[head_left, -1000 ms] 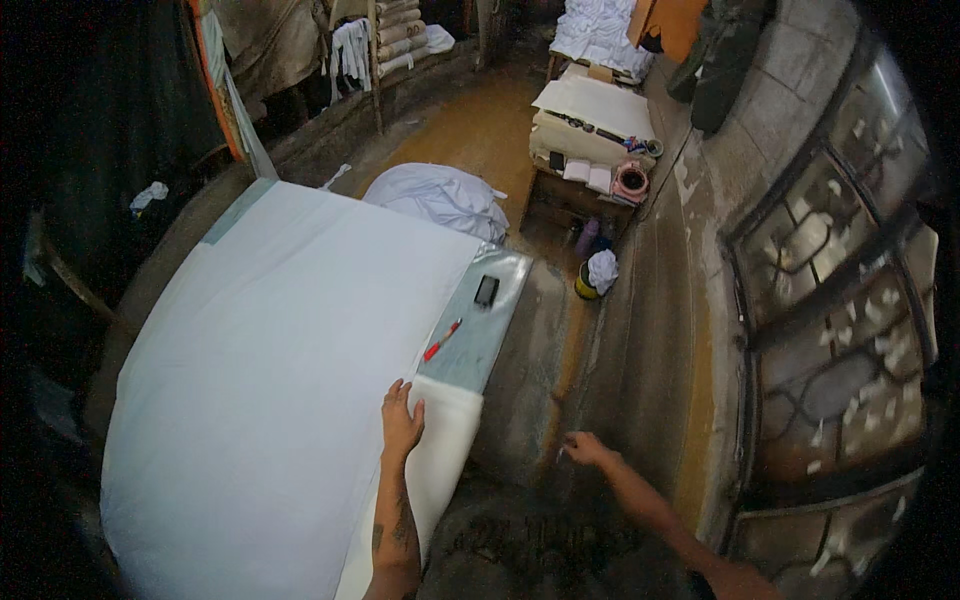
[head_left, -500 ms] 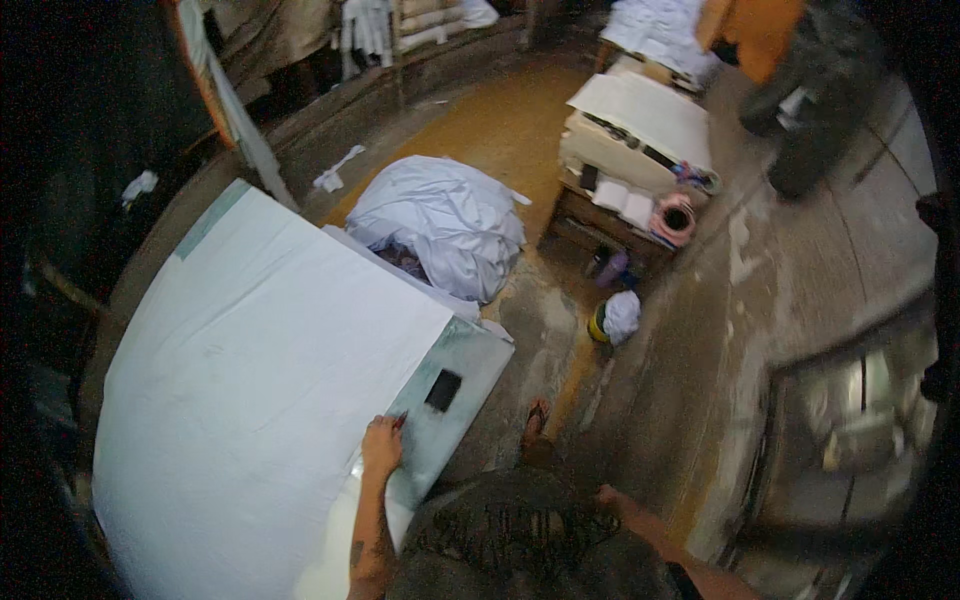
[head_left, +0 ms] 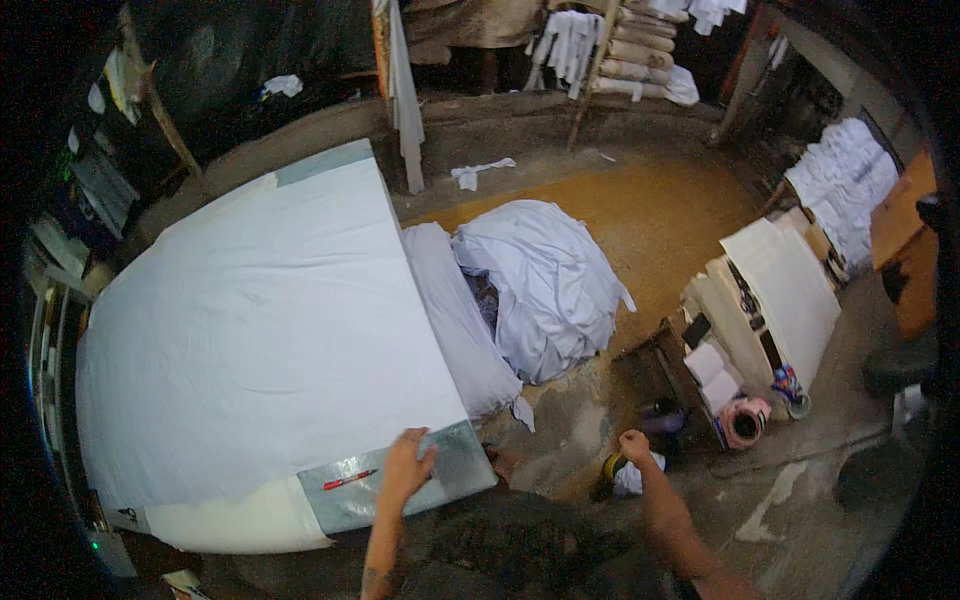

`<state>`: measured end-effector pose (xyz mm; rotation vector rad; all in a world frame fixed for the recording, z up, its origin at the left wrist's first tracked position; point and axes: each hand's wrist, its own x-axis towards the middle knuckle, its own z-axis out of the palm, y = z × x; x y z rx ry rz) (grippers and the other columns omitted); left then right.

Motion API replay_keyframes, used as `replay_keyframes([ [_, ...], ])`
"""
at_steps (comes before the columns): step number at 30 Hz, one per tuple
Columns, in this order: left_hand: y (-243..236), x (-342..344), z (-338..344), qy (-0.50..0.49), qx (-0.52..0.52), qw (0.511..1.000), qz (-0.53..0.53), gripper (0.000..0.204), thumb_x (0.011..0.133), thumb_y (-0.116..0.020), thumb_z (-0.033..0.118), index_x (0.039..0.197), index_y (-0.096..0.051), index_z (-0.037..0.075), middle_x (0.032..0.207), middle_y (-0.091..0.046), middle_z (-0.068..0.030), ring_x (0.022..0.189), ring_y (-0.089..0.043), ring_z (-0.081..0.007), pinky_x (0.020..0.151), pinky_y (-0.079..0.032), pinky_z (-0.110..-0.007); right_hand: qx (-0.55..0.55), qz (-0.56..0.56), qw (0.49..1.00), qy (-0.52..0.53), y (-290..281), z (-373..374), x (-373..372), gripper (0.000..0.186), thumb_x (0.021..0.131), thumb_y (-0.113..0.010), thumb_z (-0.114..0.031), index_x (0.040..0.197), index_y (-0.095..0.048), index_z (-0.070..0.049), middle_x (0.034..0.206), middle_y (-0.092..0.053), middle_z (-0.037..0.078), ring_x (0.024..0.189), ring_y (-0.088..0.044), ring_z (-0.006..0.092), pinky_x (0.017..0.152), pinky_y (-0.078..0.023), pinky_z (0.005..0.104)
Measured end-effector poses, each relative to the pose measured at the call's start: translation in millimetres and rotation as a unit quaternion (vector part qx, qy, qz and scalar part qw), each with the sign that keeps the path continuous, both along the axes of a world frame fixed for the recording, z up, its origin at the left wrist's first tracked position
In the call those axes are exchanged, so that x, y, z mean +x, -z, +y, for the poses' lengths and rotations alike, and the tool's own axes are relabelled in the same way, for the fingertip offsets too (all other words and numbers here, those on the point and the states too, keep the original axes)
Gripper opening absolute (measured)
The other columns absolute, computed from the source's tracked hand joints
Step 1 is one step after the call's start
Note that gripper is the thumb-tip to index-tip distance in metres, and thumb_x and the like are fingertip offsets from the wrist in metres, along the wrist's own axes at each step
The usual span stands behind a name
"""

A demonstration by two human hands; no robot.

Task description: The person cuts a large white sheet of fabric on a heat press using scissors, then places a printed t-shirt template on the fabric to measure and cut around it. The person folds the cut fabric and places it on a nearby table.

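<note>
My left hand (head_left: 406, 468) is over the near right corner of the table, fingers apart, at the edge of a wide white cloth (head_left: 280, 330). I see nothing held in it. A red pen (head_left: 350, 479) lies left of it on the bare grey-green tabletop (head_left: 460, 465). My right hand (head_left: 634, 447) is raised off the table to the right, its fingers curled closed; whatever may be inside is hidden. Behind that hand, low down, stands a small yellow and dark container with white cloth (head_left: 630, 480), partly covered by my forearm.
A heaped pale-blue cloth bundle (head_left: 550, 290) sits beyond the table's right edge, by a pale cloth roll (head_left: 455, 320). Farther right a small stand carries white sheets (head_left: 785, 275) and a pink ring-shaped roll (head_left: 745, 422). A wooden post (head_left: 595, 75) rises at the back.
My view has swung left. The red pen now lies on the tabletop, away from my left hand. The black flat rectangle on the table is out of sight. My right hand has risen.
</note>
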<state>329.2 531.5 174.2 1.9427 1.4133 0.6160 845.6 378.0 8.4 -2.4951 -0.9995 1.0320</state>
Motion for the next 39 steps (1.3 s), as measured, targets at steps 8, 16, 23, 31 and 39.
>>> replay_keyframes([
  [8,22,105,24,0.064,-0.241,0.951,-0.183,0.05,0.09,-0.062,0.031,0.128,-0.048,0.002,0.108,-0.063,-0.0177,0.095,-0.062,-0.0266,0.079,-0.049,-0.037,-0.128,-0.094,0.947,-0.278,38,136,10,0.025,0.082,-0.058,-0.019,0.094,-0.067,0.001,0.086,-0.068,0.017,0.08,-0.065,0.0302,0.073,-0.051,0.0416],
  [16,100,142,27,-0.152,-0.324,0.846,-0.396,0.055,0.093,-0.058,0.033,0.133,-0.042,-0.001,0.116,-0.058,-0.0124,0.104,-0.056,-0.0192,0.09,-0.044,-0.031,0.001,-0.032,0.931,-0.364,69,412,9,0.021,0.082,-0.057,-0.015,0.082,-0.065,0.004,0.073,-0.064,0.016,0.059,-0.061,0.0251,0.054,-0.049,0.0387],
  [23,130,196,55,-0.545,-0.327,0.549,-0.542,0.073,0.088,-0.067,0.028,0.136,-0.029,-0.01,0.121,-0.054,-0.0192,0.112,-0.054,-0.027,0.097,-0.043,-0.039,0.099,0.295,0.93,-0.196,36,699,-171,0.025,0.088,-0.057,-0.016,0.109,-0.059,-0.002,0.092,-0.062,0.008,0.069,-0.065,0.0203,0.053,-0.048,0.0277],
  [31,172,196,109,-0.659,-0.327,0.451,-0.505,0.067,0.084,-0.07,0.02,0.135,-0.032,-0.001,0.113,-0.055,-0.0174,0.1,-0.059,-0.0286,0.089,-0.047,-0.042,0.2,0.408,0.877,-0.156,44,983,-358,0.039,0.092,-0.057,-0.02,0.127,-0.047,-0.008,0.104,-0.061,0.008,0.068,-0.063,0.0183,0.048,-0.046,0.0294],
  [39,167,206,101,-0.716,-0.325,0.431,-0.442,0.06,0.086,-0.068,0.02,0.134,-0.036,0.003,0.113,-0.055,-0.0159,0.1,-0.058,-0.0286,0.085,-0.048,-0.044,0.033,0.45,0.842,-0.297,29,1109,-395,0.042,0.083,-0.066,-0.037,0.108,-0.061,-0.003,0.092,-0.062,0.009,0.068,-0.058,0.0209,0.06,-0.048,0.0345],
])
